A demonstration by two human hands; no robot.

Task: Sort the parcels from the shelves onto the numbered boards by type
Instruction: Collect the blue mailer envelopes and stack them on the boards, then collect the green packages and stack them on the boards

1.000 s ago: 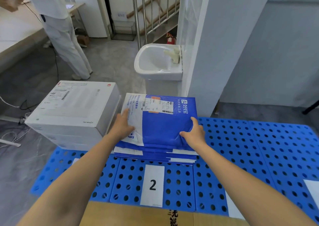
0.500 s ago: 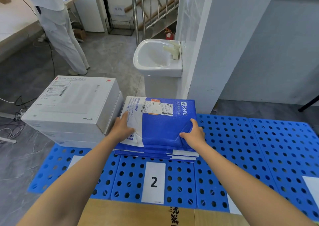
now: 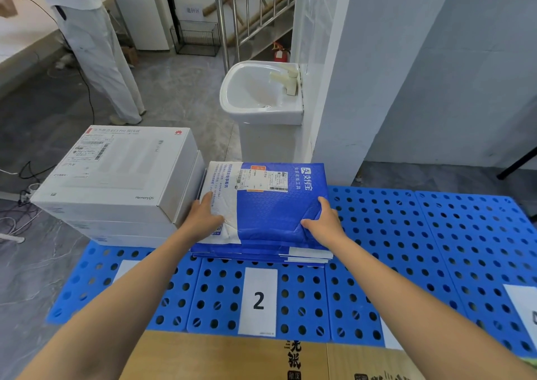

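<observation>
A blue and white padded envelope (image 3: 270,214) with a shipping label lies on top of a stack of similar envelopes (image 3: 261,254) on the blue perforated board (image 3: 305,301) marked with the label 2 (image 3: 258,301). My left hand (image 3: 203,220) rests flat on the envelope's white left part. At the envelope's right edge, my right hand (image 3: 322,224) pinches it, thumb on top, and the cover creases there.
Stacked white boxes (image 3: 116,173) stand on the board to the left, touching the envelope stack. More blue board (image 3: 436,240) stretches right. A brown carton (image 3: 232,356) is at the near edge. A sink (image 3: 261,95), a white pillar (image 3: 363,74) and a standing person (image 3: 96,45) are behind.
Both hands stay on the top envelope, which sits lower and flatter on the stack. The view has shifted slightly.
</observation>
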